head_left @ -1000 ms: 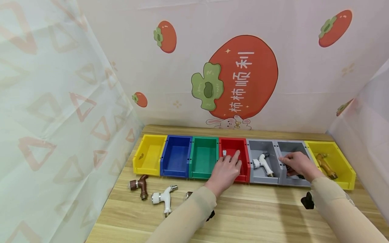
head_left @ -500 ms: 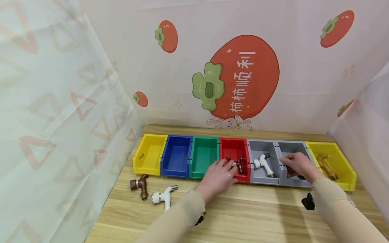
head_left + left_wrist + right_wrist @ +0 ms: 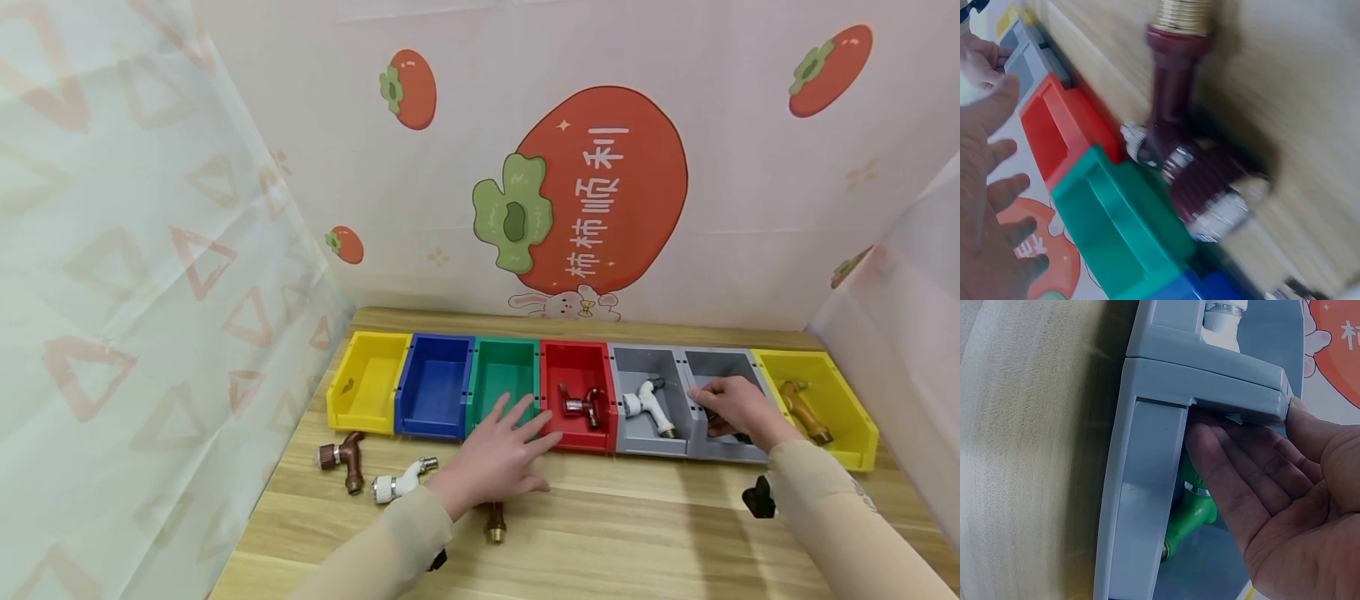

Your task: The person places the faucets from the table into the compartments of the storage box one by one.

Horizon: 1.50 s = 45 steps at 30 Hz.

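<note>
Taps (image 3: 651, 408) lie on the tabletop (image 3: 615, 542) and in a row of bins (image 3: 577, 441) along its far edge. Left to right stand the left yellow bin (image 3: 362, 423), blue bin (image 3: 430, 429), green bin (image 3: 506, 371), red bin (image 3: 576, 358), left grey bin (image 3: 651, 446), right grey bin (image 3: 726, 451) and right yellow bin (image 3: 840, 457). The left hand (image 3: 495, 462), fingers spread wide, hangs in front of the green bin, apart from the brown tap (image 3: 495, 525) it partly covers in the head view. The right hand (image 3: 737, 410) pinches the right grey bin's left wall, thumb at the rim, fingers inside near a green tap (image 3: 1192, 514). Toward the tabletop's left edge lie another brown tap (image 3: 351, 462) and a white tap (image 3: 407, 479), the latter partly behind the left sleeve (image 3: 408, 533). Further taps sit in the red bin (dark red), left grey bin (white) and right yellow bin (golden brown).
</note>
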Each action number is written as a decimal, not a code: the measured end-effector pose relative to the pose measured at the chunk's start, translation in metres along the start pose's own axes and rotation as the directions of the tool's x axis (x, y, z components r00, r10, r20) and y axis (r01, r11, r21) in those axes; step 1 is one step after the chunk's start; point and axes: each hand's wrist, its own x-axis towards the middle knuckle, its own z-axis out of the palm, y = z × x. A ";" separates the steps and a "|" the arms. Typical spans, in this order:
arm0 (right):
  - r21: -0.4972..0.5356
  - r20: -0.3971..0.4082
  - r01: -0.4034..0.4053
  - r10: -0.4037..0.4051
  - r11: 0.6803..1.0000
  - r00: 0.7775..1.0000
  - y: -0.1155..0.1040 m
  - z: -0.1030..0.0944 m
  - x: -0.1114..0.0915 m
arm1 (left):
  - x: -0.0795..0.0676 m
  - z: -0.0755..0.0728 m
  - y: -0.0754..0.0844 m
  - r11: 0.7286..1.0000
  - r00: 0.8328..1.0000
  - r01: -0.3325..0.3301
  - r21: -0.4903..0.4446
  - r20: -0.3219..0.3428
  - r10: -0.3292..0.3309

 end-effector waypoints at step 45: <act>-0.008 -0.013 -0.031 0.031 0.999 0.999 0.003 0.000 0.004 | -0.072 0.042 0.000 0.997 0.992 -0.035 -0.062 0.117 0.042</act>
